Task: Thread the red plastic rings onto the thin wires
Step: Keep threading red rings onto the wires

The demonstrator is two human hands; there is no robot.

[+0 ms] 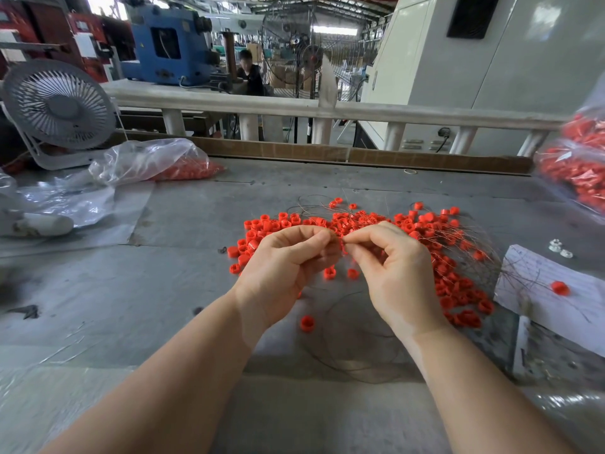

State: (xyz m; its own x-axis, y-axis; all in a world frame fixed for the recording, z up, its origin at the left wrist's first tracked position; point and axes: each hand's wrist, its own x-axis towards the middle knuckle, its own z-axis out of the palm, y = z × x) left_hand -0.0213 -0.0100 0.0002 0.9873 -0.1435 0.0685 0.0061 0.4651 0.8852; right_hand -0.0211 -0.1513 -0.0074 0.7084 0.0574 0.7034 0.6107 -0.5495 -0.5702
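Factory table [183, 290], grey and scuffed: your left hand [281, 267] and right hand [396, 270] pinch thin wires [465, 253] above scattered red rings [435, 244]. Steady the wire tip; feed rings squarely.

**Grey workbench, rings everywhere**

So the grey table [183, 217] has a big loose pile of red rings [422, 231] spread across its middle. Thin wires [353, 365] loop just in front of the pile. Right of it lies a sheet of paper [556, 290], far left a small white fan [59, 109], with a half-full plastic bag [150, 158] in between.
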